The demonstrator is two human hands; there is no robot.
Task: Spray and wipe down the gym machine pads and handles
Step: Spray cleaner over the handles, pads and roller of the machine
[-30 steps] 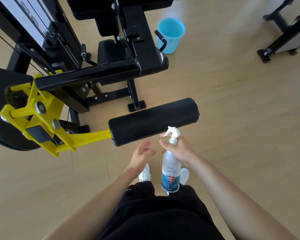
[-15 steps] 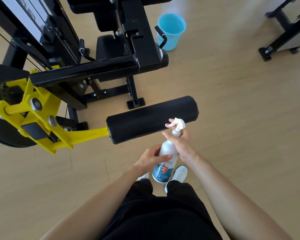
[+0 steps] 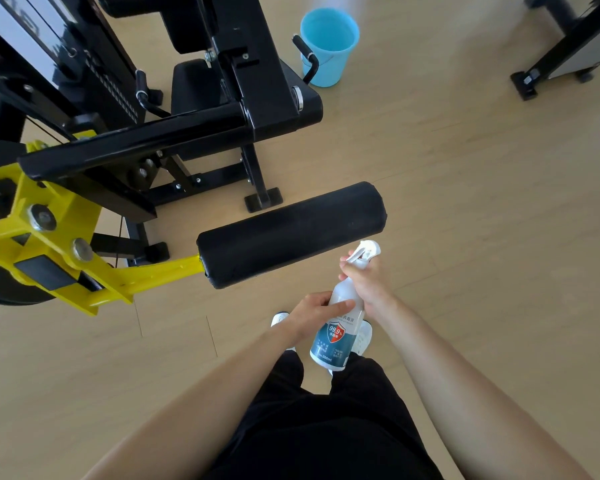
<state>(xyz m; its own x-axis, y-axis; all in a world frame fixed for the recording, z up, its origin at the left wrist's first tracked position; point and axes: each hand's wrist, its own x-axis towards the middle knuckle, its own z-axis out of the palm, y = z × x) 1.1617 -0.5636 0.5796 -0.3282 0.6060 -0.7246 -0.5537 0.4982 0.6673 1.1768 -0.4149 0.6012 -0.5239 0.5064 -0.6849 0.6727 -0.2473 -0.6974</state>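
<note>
My right hand [image 3: 366, 284] was clenched round the neck of the spray bottle [image 3: 338, 322], a finger by the white trigger head [image 3: 365, 251]. My left hand [image 3: 314, 311] was wrapped on the bottle's body just above the label, so both hands gripped the one bottle. It hung in the air above my shoes, just below and beside the right end of the roller pad [image 3: 291, 233], not touching it. The bottle's long axis ran tilted, base toward me and down-left, head up and to the right; exactly where the nozzle aimed I could not tell.

The pad lay with its long axis running left to right, its right end higher in the picture, fixed at its left end to the yellow arm [image 3: 84, 271] of the black machine frame [image 3: 243, 81].

A second before, my left hand was open and off the bottle, which stood nearly upright; since then the hand had closed on it and the bottle had tipped and risen a little toward the pad.

I counted one bottle, one roller pad, one seat pad [image 3: 194, 86], two black handles [image 3: 141, 84], and one blue bucket [image 3: 328, 46] on the wooden floor [image 3: 482, 220] behind the machine.
</note>
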